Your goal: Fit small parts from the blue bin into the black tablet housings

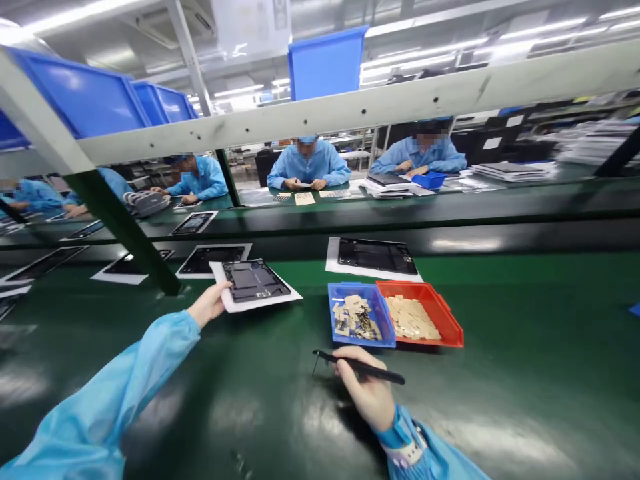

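Note:
On the left, my left hand (210, 303) grips the near left corner of a white sheet with a dark tablet-like panel (255, 280) on it, tilted a little above the bench. My right hand (367, 387) is closed around slim black tweezers (365, 367), whose tip points left with a thin dark sliver hanging below it. Just beyond that hand stands a blue tray (337, 337) holding small beige and dark pieces. Touching it on the right is a red tray (453, 327) of flat beige pieces.
Behind the trays another panel (377, 255) lies on white paper. More panels (213, 259) lie at the left beyond a green post (130, 233). A white beam (350, 110) crosses overhead, carrying blue bins (325, 63). Several people in blue sit across the line.

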`<state>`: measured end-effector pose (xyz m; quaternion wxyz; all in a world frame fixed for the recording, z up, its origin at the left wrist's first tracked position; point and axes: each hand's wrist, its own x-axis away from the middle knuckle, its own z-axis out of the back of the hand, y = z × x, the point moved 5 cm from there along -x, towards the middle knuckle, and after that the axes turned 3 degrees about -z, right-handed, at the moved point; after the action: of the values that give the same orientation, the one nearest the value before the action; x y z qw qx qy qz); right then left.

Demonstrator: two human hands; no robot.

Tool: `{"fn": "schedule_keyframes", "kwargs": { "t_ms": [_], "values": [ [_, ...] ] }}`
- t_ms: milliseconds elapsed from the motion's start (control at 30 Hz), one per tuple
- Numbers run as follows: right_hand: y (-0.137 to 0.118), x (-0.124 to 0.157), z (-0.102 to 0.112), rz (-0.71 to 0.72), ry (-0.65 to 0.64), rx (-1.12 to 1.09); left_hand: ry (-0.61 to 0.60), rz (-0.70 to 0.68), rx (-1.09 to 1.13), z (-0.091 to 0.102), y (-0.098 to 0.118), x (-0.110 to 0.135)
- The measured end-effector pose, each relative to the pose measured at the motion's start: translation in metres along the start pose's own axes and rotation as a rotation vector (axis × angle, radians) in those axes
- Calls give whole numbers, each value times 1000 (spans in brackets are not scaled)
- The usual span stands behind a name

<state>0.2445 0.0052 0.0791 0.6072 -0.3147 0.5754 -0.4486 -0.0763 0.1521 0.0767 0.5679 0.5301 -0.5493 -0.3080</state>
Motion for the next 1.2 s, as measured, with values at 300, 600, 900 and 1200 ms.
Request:
{"fn": "schedule_keyframes", "kwargs": {
  "t_ms": [300,600,900,1200],
  "values": [
    [-81,51,-2,14,72,-406,-99,478,415,28,-144,212],
    [-133,65,-65,-116,-125,-500,-759,806,42,36,-135,284],
    [-53,4,-168,-362,12,-589,-609,-832,-1215,58,-48,107],
    [0,11,-195,-482,70,-508,-809,-900,-1255,53,-59,95]
  ]
}}
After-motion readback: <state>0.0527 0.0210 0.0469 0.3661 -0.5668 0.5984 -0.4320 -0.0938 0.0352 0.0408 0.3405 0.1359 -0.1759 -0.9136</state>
